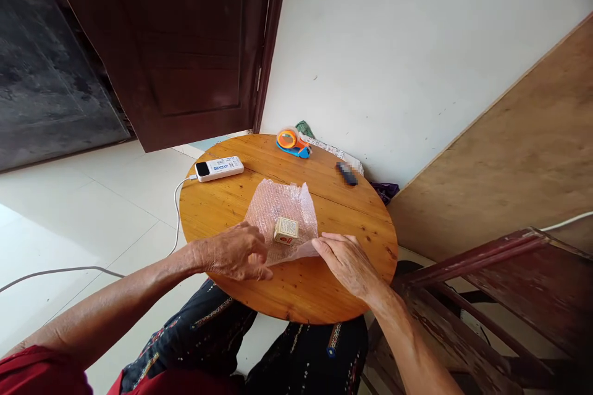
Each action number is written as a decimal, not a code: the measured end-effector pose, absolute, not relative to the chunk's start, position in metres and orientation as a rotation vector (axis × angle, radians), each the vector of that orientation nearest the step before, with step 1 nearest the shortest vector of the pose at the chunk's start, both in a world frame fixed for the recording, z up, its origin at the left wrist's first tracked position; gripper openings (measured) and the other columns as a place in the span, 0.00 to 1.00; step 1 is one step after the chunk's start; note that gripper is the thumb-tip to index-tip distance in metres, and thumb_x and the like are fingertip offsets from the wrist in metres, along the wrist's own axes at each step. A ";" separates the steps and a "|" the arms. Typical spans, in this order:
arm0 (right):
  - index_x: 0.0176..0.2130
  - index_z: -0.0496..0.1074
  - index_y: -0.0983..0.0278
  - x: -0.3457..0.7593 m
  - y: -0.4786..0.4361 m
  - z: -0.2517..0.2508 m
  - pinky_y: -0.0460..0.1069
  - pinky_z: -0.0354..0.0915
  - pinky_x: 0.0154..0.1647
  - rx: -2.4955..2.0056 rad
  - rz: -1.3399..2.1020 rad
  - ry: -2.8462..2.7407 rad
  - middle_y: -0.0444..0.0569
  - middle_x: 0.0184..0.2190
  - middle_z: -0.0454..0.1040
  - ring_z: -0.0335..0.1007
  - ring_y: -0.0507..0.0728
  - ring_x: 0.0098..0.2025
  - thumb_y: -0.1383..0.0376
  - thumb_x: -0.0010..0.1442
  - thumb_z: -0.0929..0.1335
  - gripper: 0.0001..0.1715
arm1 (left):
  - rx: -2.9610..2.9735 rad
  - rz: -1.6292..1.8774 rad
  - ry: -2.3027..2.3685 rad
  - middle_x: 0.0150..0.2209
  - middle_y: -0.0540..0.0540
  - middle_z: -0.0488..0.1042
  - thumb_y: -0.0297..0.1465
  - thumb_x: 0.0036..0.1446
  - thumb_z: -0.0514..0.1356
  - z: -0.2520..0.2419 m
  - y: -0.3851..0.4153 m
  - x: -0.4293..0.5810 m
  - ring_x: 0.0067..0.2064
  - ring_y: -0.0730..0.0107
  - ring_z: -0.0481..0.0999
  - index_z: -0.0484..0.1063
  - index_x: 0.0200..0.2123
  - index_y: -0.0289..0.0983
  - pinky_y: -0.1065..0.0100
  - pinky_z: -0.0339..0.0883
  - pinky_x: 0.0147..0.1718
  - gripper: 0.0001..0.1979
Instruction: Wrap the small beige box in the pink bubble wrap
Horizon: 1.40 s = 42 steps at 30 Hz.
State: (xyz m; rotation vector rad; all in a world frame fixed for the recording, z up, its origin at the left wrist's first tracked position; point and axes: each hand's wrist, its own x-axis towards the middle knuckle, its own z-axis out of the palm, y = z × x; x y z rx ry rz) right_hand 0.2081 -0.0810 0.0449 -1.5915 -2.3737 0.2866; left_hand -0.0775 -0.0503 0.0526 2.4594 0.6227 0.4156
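A sheet of bubble wrap [264,210] lies spread on the round wooden table [352,210]. On it, toward its near side, rests a small cream box [286,230] with dark print and a red mark. My right hand [347,262] pinches the near right corner of the wrap between thumb and fingers, lifting that edge slightly off the table. At the near left edge of the wrap is my left hand [236,252], its fingers bent and a gap between thumb and forefinger. The part of the wrap under my left hand is hidden.
A white device [220,168] with a cable lies at the table's left. An orange and blue tape dispenser [293,142] stands at the far edge, a blurred dark object [346,173] at the right. Beyond are a wall, a door [185,43] and a wooden chair [500,253].
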 end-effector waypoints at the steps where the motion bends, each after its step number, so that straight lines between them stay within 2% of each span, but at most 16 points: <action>1: 0.28 0.76 0.57 0.208 -0.086 0.042 0.58 0.58 0.51 -1.610 0.315 -2.325 0.49 0.34 0.81 0.73 0.65 0.52 0.52 0.71 0.55 0.30 | 2.446 0.368 0.622 0.29 0.44 0.77 0.40 0.59 0.62 0.052 -0.053 -0.079 0.36 0.62 0.75 0.77 0.26 0.38 0.63 0.64 0.41 0.14; 4: 0.25 0.74 0.58 0.204 -0.097 0.039 0.60 0.56 0.54 -1.650 0.375 -2.243 0.49 0.34 0.81 0.70 0.66 0.56 0.52 0.70 0.55 0.32 | 2.415 0.369 0.776 0.29 0.44 0.77 0.39 0.64 0.56 0.049 -0.051 -0.076 0.34 0.64 0.75 0.77 0.28 0.38 0.65 0.65 0.38 0.17; 7: 0.29 0.75 0.58 0.197 -0.100 0.043 0.59 0.59 0.49 -1.714 0.328 -2.230 0.49 0.35 0.81 0.75 0.64 0.48 0.54 0.68 0.59 0.24 | 2.420 0.547 1.028 0.42 0.40 0.77 0.35 0.61 0.59 0.043 -0.043 -0.061 0.44 0.57 0.76 0.76 0.42 0.37 0.60 0.67 0.45 0.10; 9: 0.37 0.75 0.59 0.190 -0.096 0.047 0.57 0.60 0.45 -1.780 0.259 -2.237 0.49 0.34 0.81 0.76 0.64 0.42 0.56 0.65 0.64 0.14 | 2.402 0.627 1.057 0.51 0.35 0.73 0.33 0.53 0.65 0.035 -0.037 -0.048 0.54 0.49 0.72 0.70 0.55 0.35 0.52 0.65 0.53 0.25; 10: 0.42 0.75 0.60 0.186 -0.093 0.048 0.57 0.60 0.44 -1.818 0.220 -2.248 0.50 0.33 0.81 0.76 0.64 0.40 0.56 0.63 0.65 0.13 | 2.390 0.646 1.032 0.55 0.34 0.71 0.33 0.49 0.68 0.030 -0.034 -0.042 0.57 0.47 0.69 0.65 0.59 0.35 0.49 0.64 0.56 0.34; 13: 0.55 0.69 0.65 0.172 -0.080 0.052 0.58 0.59 0.43 -1.938 0.115 -2.310 0.53 0.30 0.80 0.76 0.65 0.37 0.55 0.61 0.67 0.26 | 2.347 0.639 0.955 0.61 0.31 0.65 0.36 0.42 0.72 0.015 -0.028 -0.028 0.62 0.42 0.64 0.52 0.67 0.36 0.44 0.59 0.60 0.51; 15: 0.58 0.66 0.67 0.162 -0.072 0.052 0.59 0.58 0.44 -1.975 0.034 -2.336 0.56 0.32 0.80 0.75 0.66 0.39 0.55 0.60 0.68 0.31 | 2.308 0.620 0.957 0.62 0.30 0.63 0.38 0.40 0.73 0.006 -0.026 -0.024 0.63 0.40 0.63 0.45 0.69 0.35 0.43 0.59 0.60 0.57; 18: 0.50 0.72 0.64 0.151 -0.063 0.049 0.58 0.58 0.45 -1.895 -0.066 -2.355 0.57 0.41 0.78 0.72 0.67 0.46 0.59 0.58 0.69 0.21 | 2.273 0.655 0.994 0.65 0.29 0.58 0.41 0.40 0.73 -0.004 -0.025 -0.023 0.63 0.39 0.63 0.37 0.71 0.37 0.44 0.59 0.60 0.63; 21: 0.40 0.74 0.62 0.155 -0.064 0.044 0.56 0.59 0.46 -1.747 -0.004 -2.302 0.54 0.44 0.76 0.70 0.64 0.48 0.61 0.56 0.69 0.12 | 2.292 0.669 1.023 0.64 0.29 0.61 0.44 0.40 0.73 -0.009 -0.028 -0.023 0.62 0.39 0.65 0.33 0.71 0.37 0.43 0.59 0.59 0.66; 24: 0.41 0.72 0.62 0.181 -0.071 0.040 0.55 0.62 0.47 -1.659 0.046 -2.102 0.53 0.45 0.75 0.71 0.62 0.46 0.57 0.56 0.70 0.14 | 2.356 0.605 1.009 0.62 0.28 0.64 0.49 0.39 0.72 -0.009 -0.032 -0.022 0.61 0.38 0.65 0.35 0.71 0.34 0.42 0.59 0.59 0.67; 27: 0.40 0.72 0.61 0.224 -0.079 0.035 0.56 0.63 0.47 -1.666 -0.108 -1.884 0.54 0.44 0.75 0.71 0.63 0.46 0.52 0.58 0.68 0.17 | 2.487 0.536 0.938 0.65 0.29 0.59 0.56 0.39 0.69 -0.006 -0.037 -0.021 0.66 0.37 0.58 0.46 0.70 0.35 0.41 0.53 0.63 0.62; 30: 0.41 0.72 0.62 0.265 -0.082 0.026 0.58 0.63 0.46 -1.939 -0.254 -1.738 0.56 0.44 0.76 0.71 0.66 0.47 0.52 0.57 0.68 0.18 | 2.620 0.418 0.898 0.67 0.30 0.56 0.59 0.40 0.67 -0.003 -0.040 -0.019 0.67 0.30 0.51 0.59 0.66 0.38 0.34 0.46 0.63 0.54; 32: 0.43 0.73 0.62 0.280 -0.083 0.021 0.59 0.63 0.44 -2.143 -0.220 -1.746 0.57 0.44 0.77 0.71 0.68 0.46 0.54 0.58 0.67 0.18 | 2.674 0.338 0.885 0.67 0.30 0.55 0.59 0.41 0.66 -0.001 -0.041 -0.018 0.67 0.26 0.50 0.64 0.63 0.38 0.30 0.44 0.62 0.51; 34: 0.48 0.72 0.63 0.283 -0.086 0.022 0.61 0.64 0.45 -2.210 -0.211 -1.760 0.59 0.47 0.76 0.71 0.70 0.48 0.52 0.58 0.67 0.23 | 2.710 0.289 0.862 0.67 0.30 0.55 0.60 0.41 0.66 0.001 -0.040 -0.018 0.67 0.25 0.50 0.65 0.62 0.39 0.28 0.44 0.61 0.49; 37: 0.55 0.69 0.64 0.264 -0.094 0.032 0.64 0.65 0.49 -2.013 -0.263 -1.774 0.61 0.52 0.74 0.69 0.71 0.52 0.50 0.59 0.67 0.30 | 2.737 0.280 0.835 0.66 0.31 0.57 0.60 0.42 0.65 0.004 -0.038 -0.019 0.66 0.27 0.51 0.66 0.62 0.40 0.29 0.46 0.61 0.48; 42: 0.55 0.70 0.59 0.200 -0.090 0.036 0.60 0.65 0.58 -1.505 0.007 -2.063 0.54 0.56 0.71 0.68 0.63 0.57 0.60 0.67 0.61 0.19 | 2.771 0.209 0.766 0.67 0.33 0.55 0.59 0.41 0.66 0.007 -0.028 -0.018 0.67 0.29 0.50 0.62 0.64 0.44 0.29 0.44 0.60 0.50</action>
